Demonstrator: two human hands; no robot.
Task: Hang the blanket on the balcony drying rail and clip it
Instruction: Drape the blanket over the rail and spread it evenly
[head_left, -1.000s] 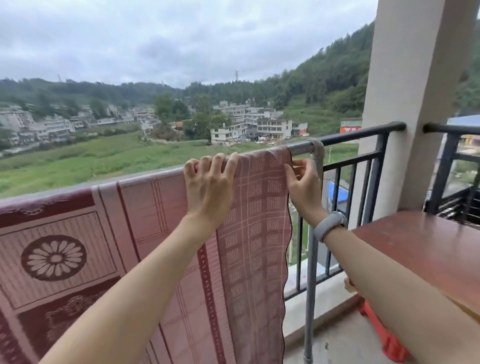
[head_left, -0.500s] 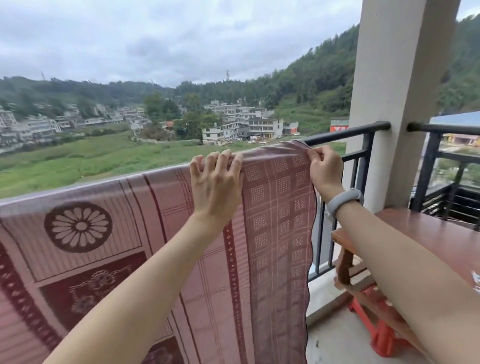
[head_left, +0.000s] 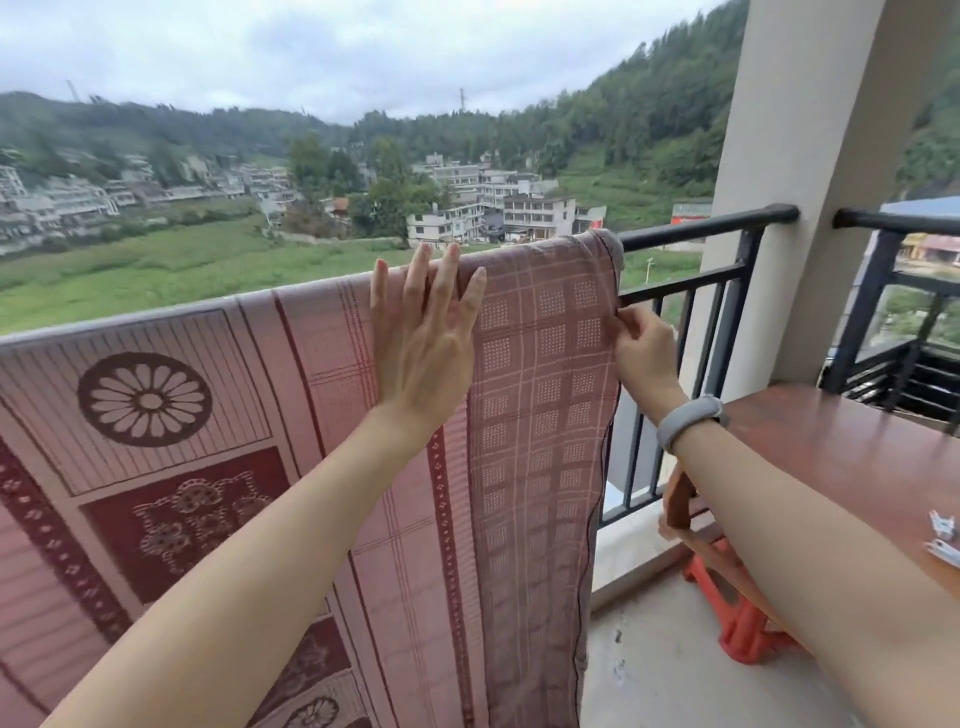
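A pink and dark red patterned blanket (head_left: 218, 447) hangs folded over the drying rail, which it hides almost fully; only the rail's grey end (head_left: 618, 254) peeks out at the top right corner. My left hand (head_left: 423, 338) lies flat on the cloth just below the fold, fingers spread upward. My right hand (head_left: 641, 351) pinches the blanket's right edge a little below the rail; a grey band sits on that wrist. Two pale clips (head_left: 943, 535) lie on the table at the far right.
A black balcony railing (head_left: 701, 228) runs behind the blanket to a cream pillar (head_left: 795, 182). A reddish wooden table (head_left: 852, 457) stands on the right, with an orange plastic stool (head_left: 737, 618) under it. The concrete floor (head_left: 670, 670) lies below.
My left hand has let go of the top fold and now lies flat, fingers spread. My right hand has slid down from the rail top to the blanket's side edge.
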